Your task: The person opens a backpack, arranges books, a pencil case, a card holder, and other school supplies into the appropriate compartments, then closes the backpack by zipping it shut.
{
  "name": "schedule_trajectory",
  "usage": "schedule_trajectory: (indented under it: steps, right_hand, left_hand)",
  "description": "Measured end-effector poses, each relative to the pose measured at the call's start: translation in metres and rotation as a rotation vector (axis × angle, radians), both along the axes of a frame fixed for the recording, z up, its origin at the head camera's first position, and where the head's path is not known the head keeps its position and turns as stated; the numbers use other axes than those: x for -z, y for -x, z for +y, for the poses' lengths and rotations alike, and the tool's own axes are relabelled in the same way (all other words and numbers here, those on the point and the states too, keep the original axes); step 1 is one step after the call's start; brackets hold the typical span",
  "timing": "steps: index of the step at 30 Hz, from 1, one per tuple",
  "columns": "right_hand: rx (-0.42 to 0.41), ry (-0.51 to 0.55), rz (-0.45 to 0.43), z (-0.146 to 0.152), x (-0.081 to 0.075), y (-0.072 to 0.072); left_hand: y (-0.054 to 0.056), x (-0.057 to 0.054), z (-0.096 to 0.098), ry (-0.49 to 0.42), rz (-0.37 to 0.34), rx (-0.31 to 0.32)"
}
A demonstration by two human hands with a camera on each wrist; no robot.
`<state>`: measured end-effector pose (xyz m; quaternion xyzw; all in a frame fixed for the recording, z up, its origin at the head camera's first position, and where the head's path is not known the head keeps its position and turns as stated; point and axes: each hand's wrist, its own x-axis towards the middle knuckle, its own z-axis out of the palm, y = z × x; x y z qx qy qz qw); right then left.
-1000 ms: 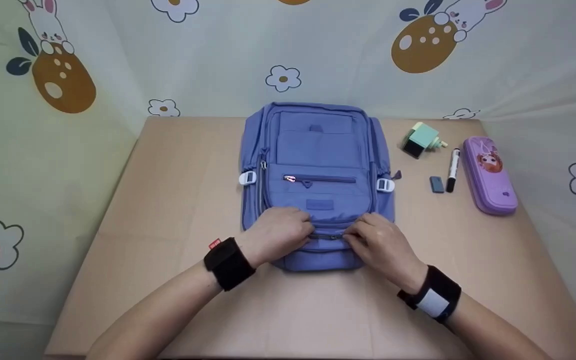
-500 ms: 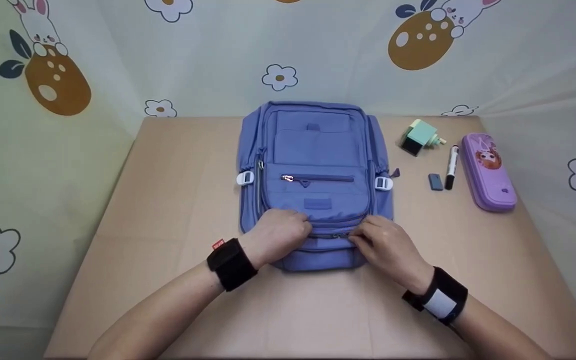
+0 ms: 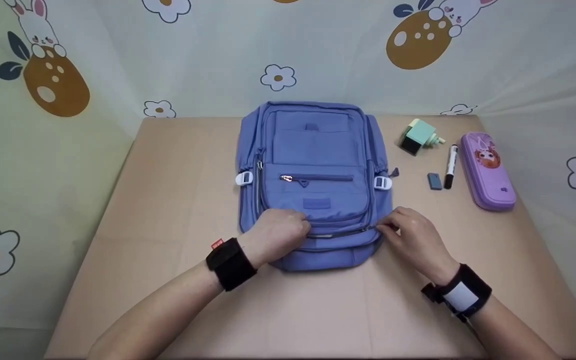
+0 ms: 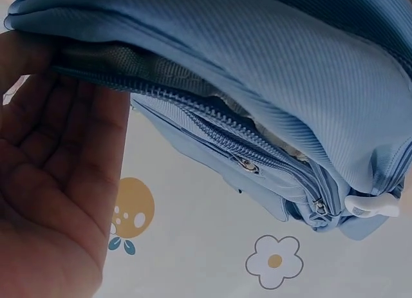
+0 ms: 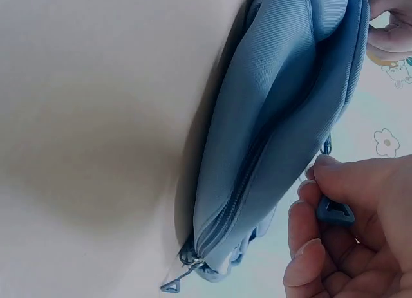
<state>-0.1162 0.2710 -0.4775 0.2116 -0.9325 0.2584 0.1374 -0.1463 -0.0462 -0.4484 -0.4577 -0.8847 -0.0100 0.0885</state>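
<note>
Bag: blue backpack (image 3: 313, 150), lying front side up around the middle of the table (image 3: 163, 200), its top end by the cloth (image 3: 213, 55).
Lower zip: so this zip (image 3: 340, 234) ran across the bottom of the bag's front, right between the two hands. From the left wrist you could see its teeth, with a greyish lining showing in the gap beside them.
Left hand: (image 3: 279, 230) over the lower front, thumb and fingers clamped on the pocket's edge by the zip. The fingertips were tucked behind fabric, so I can't swear to the exact grip.
Right hand: (image 3: 415, 240) out at the lower right edge, thumb and forefinger pinched together on the zip's dark pull (image 5: 335, 211), other fingers curled in.
Wrists: black bands on both.
Rest of the bag: white buckles (image 3: 244, 178) on both sides, plus a short zip (image 3: 318, 178) across the front.
Stuff on the right: little blue-grey block (image 3: 434, 181) just beside a marker (image 3: 451, 166), then a purple pencil case (image 3: 495, 182), with a mint gadget (image 3: 420, 134) farther back.
Backdrop: that cloth had bunnies and flowers printed on it.
</note>
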Motion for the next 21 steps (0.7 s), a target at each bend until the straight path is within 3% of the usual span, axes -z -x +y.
schedule_trajectory:
  steps: [9,16,21]
  right_hand:
    - [-0.008,0.018,0.02,-0.003,-0.005,0.001]
    - [-0.014,0.029,0.047,-0.005,-0.007,0.003]
    - [-0.019,0.024,0.098,-0.005,-0.007,0.003]
  left_hand:
    - [-0.001,-0.009,0.007,-0.041,-0.069,0.001]
    - [0.0,-0.021,0.038,-0.052,-0.021,0.034]
    - [0.004,-0.018,0.062,-0.023,-0.04,-0.001]
